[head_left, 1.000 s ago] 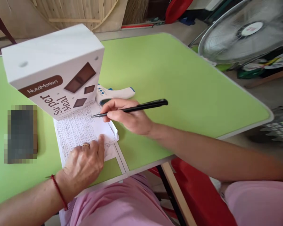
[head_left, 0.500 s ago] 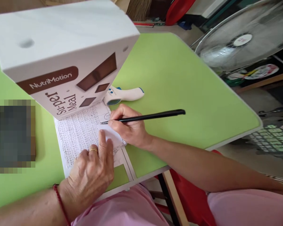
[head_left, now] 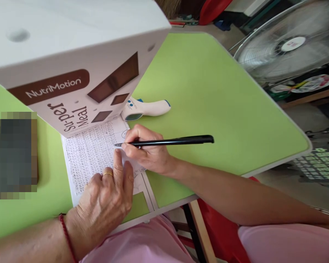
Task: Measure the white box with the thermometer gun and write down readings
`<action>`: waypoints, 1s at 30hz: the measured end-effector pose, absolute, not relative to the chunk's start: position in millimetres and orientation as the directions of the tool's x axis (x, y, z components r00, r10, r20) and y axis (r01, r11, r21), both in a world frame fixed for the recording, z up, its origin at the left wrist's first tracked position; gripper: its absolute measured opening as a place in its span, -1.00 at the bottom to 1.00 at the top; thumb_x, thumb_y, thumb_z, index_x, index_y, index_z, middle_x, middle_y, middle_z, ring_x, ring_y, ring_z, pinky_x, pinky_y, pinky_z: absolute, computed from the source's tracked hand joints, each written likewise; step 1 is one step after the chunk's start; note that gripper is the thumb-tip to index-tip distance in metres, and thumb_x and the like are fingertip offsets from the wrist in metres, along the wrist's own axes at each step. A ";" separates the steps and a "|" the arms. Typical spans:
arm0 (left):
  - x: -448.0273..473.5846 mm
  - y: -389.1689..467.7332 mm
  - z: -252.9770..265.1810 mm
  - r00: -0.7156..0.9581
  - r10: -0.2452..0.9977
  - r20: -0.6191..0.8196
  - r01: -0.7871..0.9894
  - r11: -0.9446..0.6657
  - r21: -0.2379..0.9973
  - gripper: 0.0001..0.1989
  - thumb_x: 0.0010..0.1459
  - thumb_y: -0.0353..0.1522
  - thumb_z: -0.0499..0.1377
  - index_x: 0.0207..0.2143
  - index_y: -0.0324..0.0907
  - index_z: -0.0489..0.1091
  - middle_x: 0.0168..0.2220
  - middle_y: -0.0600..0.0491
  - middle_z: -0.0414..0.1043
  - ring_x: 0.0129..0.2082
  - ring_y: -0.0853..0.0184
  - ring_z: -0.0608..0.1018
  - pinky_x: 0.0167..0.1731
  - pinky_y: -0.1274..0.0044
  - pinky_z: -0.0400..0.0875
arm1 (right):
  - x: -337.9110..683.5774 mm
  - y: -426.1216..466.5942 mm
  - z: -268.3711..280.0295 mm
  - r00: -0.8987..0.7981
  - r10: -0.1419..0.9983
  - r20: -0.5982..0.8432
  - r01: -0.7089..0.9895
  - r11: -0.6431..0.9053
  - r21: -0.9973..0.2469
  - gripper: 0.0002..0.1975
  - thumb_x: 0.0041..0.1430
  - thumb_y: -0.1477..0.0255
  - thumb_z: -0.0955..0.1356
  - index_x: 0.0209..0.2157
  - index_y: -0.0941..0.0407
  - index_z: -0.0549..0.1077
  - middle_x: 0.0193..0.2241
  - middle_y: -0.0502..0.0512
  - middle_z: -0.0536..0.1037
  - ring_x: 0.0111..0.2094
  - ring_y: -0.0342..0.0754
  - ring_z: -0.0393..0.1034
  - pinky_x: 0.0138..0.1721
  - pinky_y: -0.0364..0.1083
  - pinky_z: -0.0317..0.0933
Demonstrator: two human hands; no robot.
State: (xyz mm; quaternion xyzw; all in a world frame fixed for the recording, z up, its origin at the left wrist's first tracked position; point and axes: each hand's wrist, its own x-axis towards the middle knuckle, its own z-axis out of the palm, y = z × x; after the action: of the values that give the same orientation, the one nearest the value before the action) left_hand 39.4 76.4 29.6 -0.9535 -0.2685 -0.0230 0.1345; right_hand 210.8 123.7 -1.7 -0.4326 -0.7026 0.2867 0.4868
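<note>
My right hand grips a black pen, its tip on a sheet of paper covered in dense handwriting. The pen points left, lying low over the page. Spread over the lower part of the sheet is my left hand, palm down, with the index finger stretched close to the pen tip. It wears a ring and a red cord bracelet. A large white carton printed with brown shapes stands at the far edge of the paper and hides part of it.
A white handheld infrared thermometer lies beside the carton. At left on the green table is a dark, blurred-out object. A fan stands past the table's right edge.
The view has shifted slightly, so the carton looms larger. My right hand and the pen tip have moved a little to the left on the paper. My left hand stays nearly still.
</note>
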 end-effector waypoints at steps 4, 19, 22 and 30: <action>40.3 76.3 29.6 0.855 0.505 0.117 0.517 -0.819 -0.249 -0.51 0.08 -0.54 0.01 0.09 -0.42 0.34 0.10 -0.43 0.35 -0.51 0.32 0.50 -0.67 0.55 0.37 | 211.4 123.4 -1.3 -0.163 0.883 0.440 0.357 0.468 -0.808 -0.81 0.08 0.58 0.31 -0.51 0.08 0.21 -0.61 -0.15 0.27 -0.60 -0.27 0.13 -0.58 -0.23 0.10; 39.5 74.5 28.1 0.851 0.507 0.139 0.525 -0.815 -0.245 -0.52 0.09 -0.55 0.00 0.09 -0.45 0.33 0.09 -0.46 0.35 -0.53 0.31 0.48 -0.67 0.54 0.37 | 212.2 124.0 -1.2 -0.162 0.875 0.455 0.357 0.482 -0.800 -0.81 0.07 0.58 0.30 -0.51 0.08 0.20 -0.62 -0.16 0.25 -0.61 -0.27 0.11 -0.58 -0.22 0.08; 39.4 75.5 28.8 0.851 0.506 0.144 0.526 -0.816 -0.242 -0.52 0.09 -0.55 0.00 0.08 -0.44 0.34 0.09 -0.45 0.36 -0.52 0.31 0.49 -0.67 0.54 0.38 | 212.1 123.8 -1.1 -0.141 0.872 0.468 0.378 0.485 -0.789 -0.81 0.07 0.59 0.30 -0.50 0.07 0.20 -0.61 -0.16 0.26 -0.61 -0.26 0.13 -0.57 -0.22 0.10; 39.1 76.8 31.1 0.850 0.507 0.143 0.526 -0.811 -0.254 -0.51 0.11 -0.58 -0.06 0.09 -0.43 0.34 0.08 -0.42 0.37 -0.51 0.32 0.51 -0.66 0.55 0.39 | 212.6 123.5 0.8 -0.181 0.882 0.435 0.369 0.471 -0.801 -0.78 0.05 0.59 0.30 -0.52 0.06 0.16 -0.63 -0.17 0.23 -0.62 -0.26 0.09 -0.59 -0.21 0.07</action>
State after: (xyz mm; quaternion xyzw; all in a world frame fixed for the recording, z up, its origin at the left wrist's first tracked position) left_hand 39.1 76.8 31.1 -0.9511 -0.2715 -0.0341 0.1434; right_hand 212.6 123.5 0.8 -0.4357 -0.7181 0.2733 0.4689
